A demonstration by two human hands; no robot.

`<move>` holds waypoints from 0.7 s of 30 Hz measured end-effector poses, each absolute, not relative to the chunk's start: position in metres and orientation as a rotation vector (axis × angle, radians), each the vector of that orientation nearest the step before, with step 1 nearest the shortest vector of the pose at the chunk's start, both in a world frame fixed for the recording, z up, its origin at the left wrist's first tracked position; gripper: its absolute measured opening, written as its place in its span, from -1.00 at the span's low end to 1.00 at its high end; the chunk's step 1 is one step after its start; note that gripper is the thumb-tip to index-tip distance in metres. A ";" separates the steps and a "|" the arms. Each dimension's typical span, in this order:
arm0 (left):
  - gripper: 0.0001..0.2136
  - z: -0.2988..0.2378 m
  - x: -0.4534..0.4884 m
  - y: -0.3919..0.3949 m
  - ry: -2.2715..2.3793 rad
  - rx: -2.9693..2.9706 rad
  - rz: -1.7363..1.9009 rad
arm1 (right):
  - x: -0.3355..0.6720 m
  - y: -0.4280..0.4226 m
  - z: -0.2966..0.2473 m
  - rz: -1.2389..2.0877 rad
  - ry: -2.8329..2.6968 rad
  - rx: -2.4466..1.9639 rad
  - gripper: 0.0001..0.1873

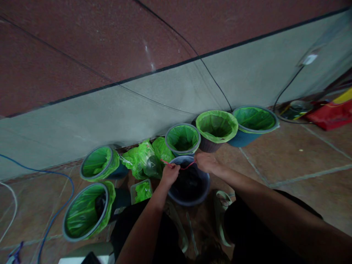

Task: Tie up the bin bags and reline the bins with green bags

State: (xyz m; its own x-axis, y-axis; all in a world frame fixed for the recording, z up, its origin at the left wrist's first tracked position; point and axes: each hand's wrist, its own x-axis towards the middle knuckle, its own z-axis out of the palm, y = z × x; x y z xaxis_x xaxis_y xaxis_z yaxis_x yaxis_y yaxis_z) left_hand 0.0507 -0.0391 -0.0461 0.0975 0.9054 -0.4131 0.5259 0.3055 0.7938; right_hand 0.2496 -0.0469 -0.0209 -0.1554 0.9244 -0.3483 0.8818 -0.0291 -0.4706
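A thin red string [188, 166] runs between my two hands, above a greyish-blue bin [204, 190]. My left hand [171, 173] pinches it near the bin's left side, with one end sticking out to the upper left. On the right, my right hand [205, 162] is closed on the other end, over the bin's rim. Inside the bin lies a dark bag [188, 183]; whether the string is joined to it I cannot tell. Just left of my left hand sits a full, bright green plastic bag [148, 161].
Green-lined bins stand along the wall: a small one [183, 151], a brown one [211, 146], a blue one [243, 140] and two at left [82, 170] [66, 234]. A small tub [133, 192] holds green plastic. A blue cable [70, 183] crosses the tiles; a red object [330, 115] lies far right.
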 end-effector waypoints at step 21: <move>-0.87 -0.053 0.057 -0.045 1.183 1.394 0.570 | 0.228 -0.043 -0.010 1.415 -1.696 -1.601 -0.73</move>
